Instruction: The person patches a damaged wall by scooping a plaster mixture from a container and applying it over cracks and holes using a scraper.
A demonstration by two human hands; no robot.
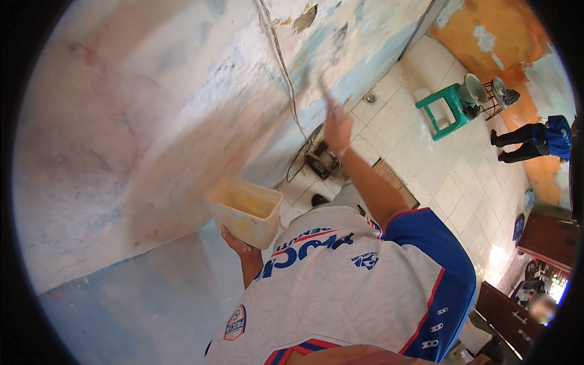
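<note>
My left hand (236, 241) grips a rectangular cream plastic tub (240, 225) from below and the side. The tub tilts, and its inside is smeared yellowish. Out in front, my right hand (338, 129) is closed around a thin-bladed putty knife (328, 94), seen nearly edge on and slightly blurred. The blade points at the patchy white and blue wall (201, 97); whether it touches cannot be made out. A cable (283, 64) runs down that wall beside the blade, below a chipped patch of plaster (305, 19).
On the tiled floor (426, 155) below stand a dark motor-like device (322, 161) and a flat brown board (392, 177). Farther off are a green plastic stool (450, 112), a bucket (472, 90) and another person (535, 140) by the orange wall. A doorway lies at lower right.
</note>
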